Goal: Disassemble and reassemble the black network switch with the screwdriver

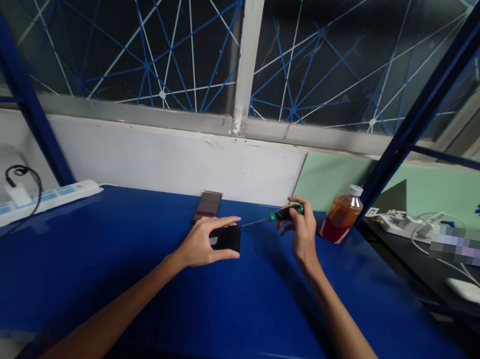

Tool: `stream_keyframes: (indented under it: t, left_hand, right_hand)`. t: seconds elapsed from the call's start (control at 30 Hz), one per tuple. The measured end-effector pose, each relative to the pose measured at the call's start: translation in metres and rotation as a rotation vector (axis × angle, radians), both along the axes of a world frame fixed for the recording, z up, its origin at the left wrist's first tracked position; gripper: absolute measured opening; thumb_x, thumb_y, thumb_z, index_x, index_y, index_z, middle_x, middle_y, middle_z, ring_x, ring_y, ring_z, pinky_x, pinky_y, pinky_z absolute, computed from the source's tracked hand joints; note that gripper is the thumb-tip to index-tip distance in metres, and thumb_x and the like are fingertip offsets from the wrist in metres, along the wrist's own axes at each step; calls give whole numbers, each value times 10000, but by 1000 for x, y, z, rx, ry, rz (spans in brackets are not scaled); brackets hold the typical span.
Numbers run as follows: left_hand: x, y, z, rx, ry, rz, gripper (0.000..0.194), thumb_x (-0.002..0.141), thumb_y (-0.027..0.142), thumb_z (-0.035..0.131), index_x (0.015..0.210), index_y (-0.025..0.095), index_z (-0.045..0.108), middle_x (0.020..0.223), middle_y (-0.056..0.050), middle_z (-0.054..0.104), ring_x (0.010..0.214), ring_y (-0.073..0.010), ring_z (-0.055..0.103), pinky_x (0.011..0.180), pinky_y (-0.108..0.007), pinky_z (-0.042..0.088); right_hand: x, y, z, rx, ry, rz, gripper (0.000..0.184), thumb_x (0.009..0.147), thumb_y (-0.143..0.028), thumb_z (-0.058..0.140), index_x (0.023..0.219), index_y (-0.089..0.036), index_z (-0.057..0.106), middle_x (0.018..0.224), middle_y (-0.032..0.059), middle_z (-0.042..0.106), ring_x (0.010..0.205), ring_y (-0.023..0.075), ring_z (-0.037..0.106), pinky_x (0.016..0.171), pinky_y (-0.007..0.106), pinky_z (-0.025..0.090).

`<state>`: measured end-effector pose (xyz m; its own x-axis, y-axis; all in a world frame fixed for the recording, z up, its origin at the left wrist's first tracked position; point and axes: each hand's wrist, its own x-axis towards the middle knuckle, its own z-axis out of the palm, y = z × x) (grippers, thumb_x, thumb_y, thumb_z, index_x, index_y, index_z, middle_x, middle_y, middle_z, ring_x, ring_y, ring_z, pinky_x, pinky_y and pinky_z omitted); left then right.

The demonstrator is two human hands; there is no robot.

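My left hand (pixel 205 240) grips a small black box-shaped device (pixel 228 238) between thumb and fingers, low over the blue table. In my right hand (pixel 303 231) is a screwdriver (pixel 286 213) with a black and green handle, held by the fingers. Its thin metal shaft slants down to the left, and the tip meets or lies very near the device's upper right corner; contact is too small to tell. Just behind my left hand, a phone (pixel 207 205) lies on the table, its lower end partly covered by the hand.
A bottle (pixel 344 215) of amber drink stands right of my right hand. At the left, a white power strip (pixel 38 204) holds a plug with a black cable. Blue frame posts (pixel 397 145) rise at both sides. Further right, a dark table carries cables and a white adapter (pixel 470 291).
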<state>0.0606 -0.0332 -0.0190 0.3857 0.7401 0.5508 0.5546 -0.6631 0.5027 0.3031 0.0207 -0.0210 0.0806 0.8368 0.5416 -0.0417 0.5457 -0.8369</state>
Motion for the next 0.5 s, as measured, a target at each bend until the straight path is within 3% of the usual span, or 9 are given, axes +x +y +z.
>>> stream_keyframes:
  t: [0.13, 0.23, 0.33, 0.5]
  left_hand:
    - [0, -1, 2, -4, -2, -6, 661, 699, 482, 732, 1282, 233, 545, 1132, -80, 680, 1012, -279, 639, 903, -452, 493]
    - [0, -1, 2, 17, 16, -4, 658, 700, 489, 724, 1282, 239, 547, 1130, -77, 682, 1017, -280, 638, 903, -453, 492]
    - [-1, -1, 2, 35, 18, -5, 653, 705, 500, 713, 1284, 249, 544, 1134, -81, 679, 1016, -287, 637, 905, -480, 484]
    - [-1, 0, 2, 45, 12, 0, 655, 694, 489, 728, 1274, 241, 551, 1126, -81, 684, 1012, -283, 640, 906, -468, 483]
  right_hand:
    - [-1, 0, -1, 19, -10, -26, 217, 857, -326, 491, 1047, -222, 474, 643, -40, 566, 439, 117, 535, 417, 232, 423]
    - [-3, -5, 0, 36, -76, -140, 249, 856, -373, 551, 1047, -219, 506, 524, -75, 493, 400, 109, 487, 431, 234, 412]
    - [-3, -8, 2, 46, -145, -216, 278, 850, -409, 574, 1045, -212, 546, 540, -62, 498, 412, 104, 476, 423, 228, 388]
    - [-3, -6, 1, 67, -104, -109, 314, 872, -399, 525, 1121, -211, 499, 612, -37, 571, 451, 123, 530, 452, 253, 433]
